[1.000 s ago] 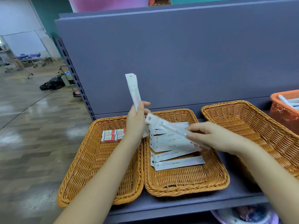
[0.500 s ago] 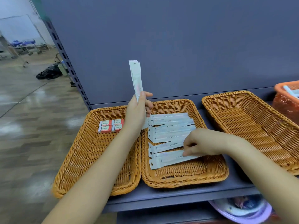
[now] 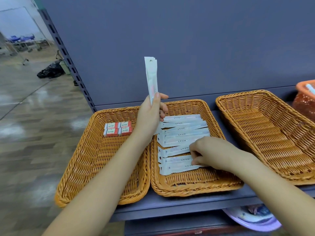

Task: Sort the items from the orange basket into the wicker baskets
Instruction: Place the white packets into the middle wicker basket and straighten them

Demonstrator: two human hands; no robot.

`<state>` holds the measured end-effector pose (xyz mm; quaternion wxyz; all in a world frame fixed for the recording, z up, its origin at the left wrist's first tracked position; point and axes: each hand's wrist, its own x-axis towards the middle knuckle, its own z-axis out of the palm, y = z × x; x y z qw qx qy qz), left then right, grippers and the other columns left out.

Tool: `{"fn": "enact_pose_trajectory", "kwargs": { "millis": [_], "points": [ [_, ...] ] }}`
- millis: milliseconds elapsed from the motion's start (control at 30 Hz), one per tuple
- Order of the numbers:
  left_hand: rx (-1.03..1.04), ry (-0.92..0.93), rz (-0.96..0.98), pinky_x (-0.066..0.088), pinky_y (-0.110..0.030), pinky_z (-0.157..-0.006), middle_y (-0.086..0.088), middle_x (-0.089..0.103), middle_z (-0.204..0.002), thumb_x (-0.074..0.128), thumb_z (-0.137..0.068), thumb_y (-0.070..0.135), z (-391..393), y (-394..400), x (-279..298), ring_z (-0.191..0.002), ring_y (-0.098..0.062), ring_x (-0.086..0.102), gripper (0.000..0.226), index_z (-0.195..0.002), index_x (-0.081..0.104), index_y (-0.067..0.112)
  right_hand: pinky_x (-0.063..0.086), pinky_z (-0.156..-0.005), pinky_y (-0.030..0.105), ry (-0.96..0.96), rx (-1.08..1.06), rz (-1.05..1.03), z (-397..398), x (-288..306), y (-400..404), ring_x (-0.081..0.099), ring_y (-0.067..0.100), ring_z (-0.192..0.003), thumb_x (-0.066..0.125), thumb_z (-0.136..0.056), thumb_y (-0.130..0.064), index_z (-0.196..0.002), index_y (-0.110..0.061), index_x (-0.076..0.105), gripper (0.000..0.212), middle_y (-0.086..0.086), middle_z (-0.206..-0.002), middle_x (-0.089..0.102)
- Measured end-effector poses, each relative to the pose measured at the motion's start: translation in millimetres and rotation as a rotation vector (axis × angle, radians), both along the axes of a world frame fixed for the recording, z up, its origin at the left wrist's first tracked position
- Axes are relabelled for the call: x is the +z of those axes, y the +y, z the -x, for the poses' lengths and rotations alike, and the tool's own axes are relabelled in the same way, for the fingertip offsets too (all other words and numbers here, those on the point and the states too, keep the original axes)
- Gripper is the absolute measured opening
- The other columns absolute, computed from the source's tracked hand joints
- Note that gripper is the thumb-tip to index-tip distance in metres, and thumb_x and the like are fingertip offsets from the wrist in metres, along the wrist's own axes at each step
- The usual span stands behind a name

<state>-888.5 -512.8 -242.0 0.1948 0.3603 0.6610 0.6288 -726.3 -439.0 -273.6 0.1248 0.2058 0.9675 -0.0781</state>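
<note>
Three wicker baskets stand side by side on a grey shelf. The left basket (image 3: 81, 167) holds several small red boxes (image 3: 118, 128). Several long white packets (image 3: 180, 135) lie in a row in the middle basket (image 3: 196, 186). My left hand (image 3: 150, 116) grips a thin bundle of the same white packets (image 3: 151, 77) upright above the gap between those two baskets. My right hand (image 3: 209, 152) rests in the middle basket, fingertips pinching the nearest packet (image 3: 177, 166). The right basket (image 3: 265, 137) holds nothing. The orange basket (image 3: 304, 99) shows at the far right edge.
A grey back panel (image 3: 204, 48) rises behind the baskets, with a slotted upright (image 3: 68, 60) at its left. A purple bowl (image 3: 252, 218) sits on the level below the shelf. Open tiled floor lies to the left, with a black bag (image 3: 51, 71) further off.
My right hand carried one packet from beside the held bundle down into the middle basket and laid it at the front of the row. The view dipped slightly.
</note>
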Motion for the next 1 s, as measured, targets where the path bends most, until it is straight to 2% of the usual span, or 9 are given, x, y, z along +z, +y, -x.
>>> {"fn": "enact_pose_trajectory", "kwargs": {
  "millis": [133, 233, 300, 367, 467, 567, 733, 933, 1000],
  "points": [
    [-0.012, -0.006, -0.019, 0.045, -0.012, -0.051, 0.005, 0.054, -0.066, 0.029, -0.103, 0.031, -1, -1, 2, -0.050, 0.001, 0.050, 0.030, -0.097, 0.056, 0.022, 0.042, -0.067, 0.030, 0.022, -0.050, 0.003, 0, 0, -3, 0.048, 0.014, -0.079, 0.060, -0.086, -0.039, -0.065, -0.028, 0.039, 0.032, -0.009, -0.081, 0.050],
    [-0.033, -0.045, -0.040, 0.047, -0.013, -0.052, 0.003, 0.055, -0.066, 0.029, -0.104, 0.030, -4, -1, 4, -0.050, 0.000, 0.052, 0.031, -0.096, 0.056, 0.020, 0.044, -0.071, 0.030, 0.083, -0.076, 0.024, 1, 9, -5, 0.050, 0.012, -0.081, 0.061, -0.086, -0.040, -0.078, -0.027, 0.051, 0.018, -0.011, -0.081, 0.054],
    [-0.049, -0.066, -0.062, 0.050, -0.014, -0.056, 0.002, 0.059, -0.069, 0.029, -0.104, 0.029, -6, -1, 6, -0.056, -0.001, 0.058, 0.031, -0.094, 0.057, 0.020, 0.047, -0.080, 0.030, 0.195, -0.105, 0.068, 7, 19, -2, 0.055, 0.011, -0.089, 0.060, -0.087, -0.040, -0.091, -0.025, 0.060, 0.016, -0.009, -0.092, 0.062],
    [-0.067, -0.070, -0.077, 0.053, -0.015, -0.067, 0.003, 0.066, -0.076, 0.029, -0.104, 0.029, -7, -2, 7, -0.070, -0.004, 0.065, 0.031, -0.094, 0.058, 0.022, 0.045, -0.087, 0.028, 0.365, -0.150, 0.133, 17, 29, 1, 0.056, 0.009, -0.096, 0.060, -0.088, -0.040, -0.102, -0.023, 0.063, 0.022, -0.009, -0.099, 0.065],
    [-0.078, -0.093, -0.084, 0.053, -0.020, -0.082, 0.005, 0.069, -0.092, 0.030, -0.104, 0.028, -12, -2, 8, -0.093, -0.009, 0.066, 0.030, -0.098, 0.059, 0.022, 0.046, -0.088, 0.027, 0.625, -0.189, 0.205, 39, 40, -6, 0.058, 0.009, -0.096, 0.060, -0.089, -0.035, -0.111, -0.019, 0.061, 0.028, -0.006, -0.100, 0.065],
    [-0.090, -0.173, -0.120, 0.053, -0.016, -0.068, 0.003, 0.066, -0.097, 0.033, -0.103, 0.025, -17, -1, 9, -0.089, -0.006, 0.065, 0.028, -0.102, 0.059, 0.013, 0.049, -0.083, 0.027, 0.760, -0.239, 0.343, 59, 43, -16, 0.061, 0.011, -0.090, 0.061, -0.088, -0.027, -0.108, -0.013, 0.061, 0.024, -0.002, -0.097, 0.067],
    [-0.073, -0.232, -0.139, 0.054, -0.019, -0.064, 0.001, 0.066, -0.096, 0.035, -0.103, 0.026, -14, -4, 8, -0.086, -0.008, 0.065, 0.026, -0.095, 0.059, 0.019, 0.054, -0.082, 0.043, 0.839, -0.375, 0.588, 66, 39, -22, 0.056, 0.012, -0.071, 0.066, -0.081, -0.020, -0.088, -0.012, 0.059, 0.013, -0.006, -0.072, 0.057],
    [-0.140, -0.301, -0.129, 0.051, -0.014, -0.058, -0.002, 0.065, -0.094, 0.038, -0.102, 0.024, -16, -3, 8, -0.072, -0.003, 0.066, 0.024, -0.108, 0.055, 0.008, 0.052, -0.083, 0.039, 0.849, -0.399, 0.486, 67, 38, -25, 0.061, 0.018, -0.080, 0.063, -0.081, -0.018, -0.090, -0.011, 0.060, 0.011, 0.000, -0.081, 0.063],
    [-0.139, -0.296, -0.132, 0.052, -0.016, -0.059, -0.001, 0.066, -0.096, 0.038, -0.102, 0.025, -14, -3, 7, -0.075, -0.003, 0.068, 0.023, -0.107, 0.056, 0.011, 0.053, -0.084, 0.041, 0.870, -0.406, 0.494, 66, 37, -22, 0.064, 0.019, -0.082, 0.062, -0.084, -0.015, -0.093, -0.009, 0.064, 0.011, 0.003, -0.085, 0.067]
  ]
}}
